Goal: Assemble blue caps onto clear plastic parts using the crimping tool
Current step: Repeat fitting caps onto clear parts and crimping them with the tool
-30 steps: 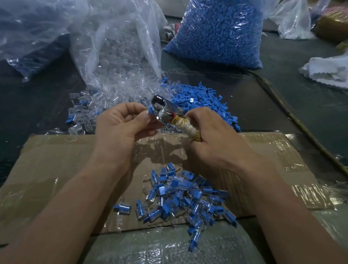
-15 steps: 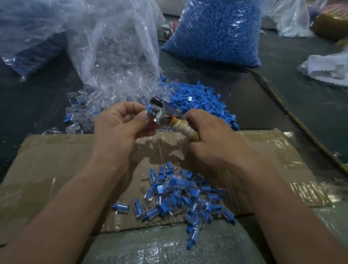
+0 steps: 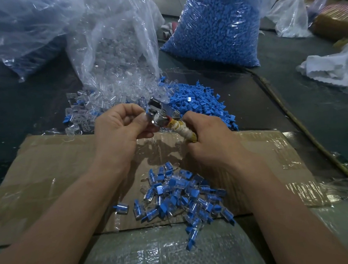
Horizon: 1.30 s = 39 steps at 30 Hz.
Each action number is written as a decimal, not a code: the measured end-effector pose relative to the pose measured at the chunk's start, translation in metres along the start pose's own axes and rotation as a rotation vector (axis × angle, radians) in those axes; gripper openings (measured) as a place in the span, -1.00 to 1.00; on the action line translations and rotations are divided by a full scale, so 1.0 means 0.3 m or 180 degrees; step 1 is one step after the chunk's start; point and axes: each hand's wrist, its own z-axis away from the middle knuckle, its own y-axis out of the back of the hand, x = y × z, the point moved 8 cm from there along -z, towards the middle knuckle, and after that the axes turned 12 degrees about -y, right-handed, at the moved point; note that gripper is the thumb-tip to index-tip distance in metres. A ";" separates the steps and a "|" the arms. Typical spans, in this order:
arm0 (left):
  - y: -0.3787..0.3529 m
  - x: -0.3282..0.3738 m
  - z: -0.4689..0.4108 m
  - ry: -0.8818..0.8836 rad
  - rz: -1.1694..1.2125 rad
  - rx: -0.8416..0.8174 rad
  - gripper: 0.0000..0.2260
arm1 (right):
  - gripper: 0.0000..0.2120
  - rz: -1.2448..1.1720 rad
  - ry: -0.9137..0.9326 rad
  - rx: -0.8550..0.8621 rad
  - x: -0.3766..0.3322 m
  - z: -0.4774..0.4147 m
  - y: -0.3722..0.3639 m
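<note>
Above the far edge of the taped brown cardboard sheet [image 3: 49, 170], I see both hands meeting at the small metal crimping tool with a yellowish tape-wrapped handle [image 3: 161, 118]. The right hand [image 3: 210, 142] is curled tight round that handle. The left hand [image 3: 118, 129] pinches a small blue-edged piece [image 3: 148, 113] between thumb and forefinger, right against the tool's shiny head. The thumb hides most of that piece, so I cannot tell whether the cap is already seated in its clear part.

What matters to me is the line of the tool. Its long axis runs from the right palm at the lower right, up and to the left, so the head points at the left fingertips. The piece sits on the left side of the head, touching it, and the left hand is plainly the nearer one. I cannot make out the piece's own long axis.

I judge the next move to be a squeeze from the right hand while the left holds the piece square to the head.

On the dark desk [image 3: 15, 113] beyond, the heap of loose blue plastic caps [image 3: 197, 101] lies past the right hand. The clear plastic parts [image 3: 80, 115] spill from a crinkled clear plastic bag [image 3: 118, 43] past the left. The pile of finished blue-capped clear pieces [image 3: 179, 194] lies on the cardboard between my forearms.
</note>
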 end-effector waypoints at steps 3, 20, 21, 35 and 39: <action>0.002 0.002 0.000 0.0012 -0.0007 0.0005 -0.91 | -0.83 0.0053 0.0020 0.0060 0.001 0.002 0.002; -0.074 0.034 0.041 0.0371 -0.0243 -0.1266 -0.88 | -0.68 0.0085 -0.0189 0.0259 0.090 -0.020 0.055; -0.094 0.028 0.055 0.0432 -0.0261 -0.1489 -0.88 | -0.65 0.0093 -0.0169 0.0197 0.086 -0.020 0.048; -0.183 0.017 0.131 0.0295 -0.0646 -0.2964 -0.78 | -0.40 0.0192 -0.0201 -0.0474 0.071 -0.013 -0.016; -0.136 0.042 0.087 0.0327 -0.0310 -0.2003 -0.86 | -0.34 0.0277 -0.0180 -0.0623 0.077 -0.009 -0.030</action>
